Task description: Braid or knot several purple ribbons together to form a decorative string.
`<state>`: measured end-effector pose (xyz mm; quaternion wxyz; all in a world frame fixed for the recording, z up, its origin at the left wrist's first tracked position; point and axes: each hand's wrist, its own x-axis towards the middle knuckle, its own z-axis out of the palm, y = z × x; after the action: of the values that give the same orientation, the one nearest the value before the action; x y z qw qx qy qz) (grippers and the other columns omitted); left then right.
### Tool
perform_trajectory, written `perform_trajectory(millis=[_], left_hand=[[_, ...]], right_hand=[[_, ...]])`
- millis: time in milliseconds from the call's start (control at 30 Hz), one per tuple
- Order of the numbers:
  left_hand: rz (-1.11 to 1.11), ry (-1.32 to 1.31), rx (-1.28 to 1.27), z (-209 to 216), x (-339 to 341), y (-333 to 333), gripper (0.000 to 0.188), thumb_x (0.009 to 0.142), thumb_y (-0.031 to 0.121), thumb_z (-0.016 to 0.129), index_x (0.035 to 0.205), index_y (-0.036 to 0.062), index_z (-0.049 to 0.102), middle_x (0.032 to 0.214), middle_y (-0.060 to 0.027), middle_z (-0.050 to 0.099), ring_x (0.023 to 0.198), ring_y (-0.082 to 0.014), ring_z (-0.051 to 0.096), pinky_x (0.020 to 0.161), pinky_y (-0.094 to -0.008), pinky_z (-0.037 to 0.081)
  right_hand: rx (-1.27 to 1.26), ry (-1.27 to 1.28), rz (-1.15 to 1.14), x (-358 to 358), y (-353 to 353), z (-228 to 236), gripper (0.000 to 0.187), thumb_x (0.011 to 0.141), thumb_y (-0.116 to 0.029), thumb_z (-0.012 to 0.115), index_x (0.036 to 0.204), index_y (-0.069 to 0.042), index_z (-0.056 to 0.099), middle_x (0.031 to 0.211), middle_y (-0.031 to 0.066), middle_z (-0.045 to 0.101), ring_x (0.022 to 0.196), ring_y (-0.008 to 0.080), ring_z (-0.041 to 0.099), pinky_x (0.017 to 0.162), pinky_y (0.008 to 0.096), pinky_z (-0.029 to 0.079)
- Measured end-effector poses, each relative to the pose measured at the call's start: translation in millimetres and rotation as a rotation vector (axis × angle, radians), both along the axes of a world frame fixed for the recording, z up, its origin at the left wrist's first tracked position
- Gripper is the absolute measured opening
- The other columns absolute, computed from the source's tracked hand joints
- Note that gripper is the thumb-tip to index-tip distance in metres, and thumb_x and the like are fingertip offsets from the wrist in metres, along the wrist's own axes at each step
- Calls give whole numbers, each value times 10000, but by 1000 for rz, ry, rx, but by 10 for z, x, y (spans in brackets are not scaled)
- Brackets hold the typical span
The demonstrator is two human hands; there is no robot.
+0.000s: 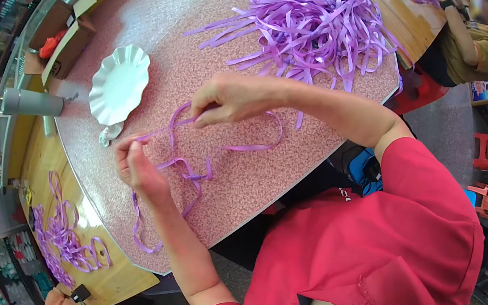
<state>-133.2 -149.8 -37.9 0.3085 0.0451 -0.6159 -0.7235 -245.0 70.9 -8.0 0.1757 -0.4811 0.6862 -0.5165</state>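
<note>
A purple ribbon point(254, 147) runs taut between my two hands, and its loose lengths curl on the pink speckled table beneath them. My left hand point(142, 170) is closed on one part of the ribbon, thumb pressed to the fingers. My right hand point(227, 100) pinches another part a short way to the right, its fingers curled in. Near the table's middle, a small bunched spot point(194, 177) shows on the ribbon; I cannot tell whether it is a knot. Beyond my right hand lies a big tangled pile of purple ribbons point(316, 24).
A white scalloped dish point(121, 83) sits beyond my left hand, with a small crumpled white thing point(110, 134) beside it. A grey tumbler point(32, 102) and an open cardboard box point(65, 43) stand farther left. More ribbons point(69, 236) lie on the wooden table. Other people sit at both sides.
</note>
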Motion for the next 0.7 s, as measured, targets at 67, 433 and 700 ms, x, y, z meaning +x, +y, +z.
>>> perform_trajectory(millis=[67, 433, 700], left_hand=[[29, 37, 127, -41, 13, -191, 81, 936, 56, 533, 951, 21, 604, 922, -78, 637, 849, -154, 593, 838, -298, 474], [393, 23, 489, 117, 455, -1027, 110, 907, 121, 596, 893, 15, 619, 814, -55, 635, 760, -159, 584, 729, -297, 483], [501, -255, 243, 208, 819, -1051, 104, 905, 172, 617, 875, 72, 620, 806, -19, 624, 765, -126, 583, 732, -283, 454]], right_hand=[[194, -104, 1, -112, 137, 194, 218, 922, -203, 702, 975, 8, 715, 727, 53, 644, 665, 105, 541, 594, 305, 438], [235, -196, -123, -368, 980, 821, 258, 929, -258, 707, 1009, -14, 729, 706, -29, 612, 618, 43, 545, 539, 213, 440], [172, -352, -109, -319, 1076, 669, 291, 916, -237, 722, 1088, -1, 717, 781, -5, 641, 621, 35, 570, 559, 189, 469]])
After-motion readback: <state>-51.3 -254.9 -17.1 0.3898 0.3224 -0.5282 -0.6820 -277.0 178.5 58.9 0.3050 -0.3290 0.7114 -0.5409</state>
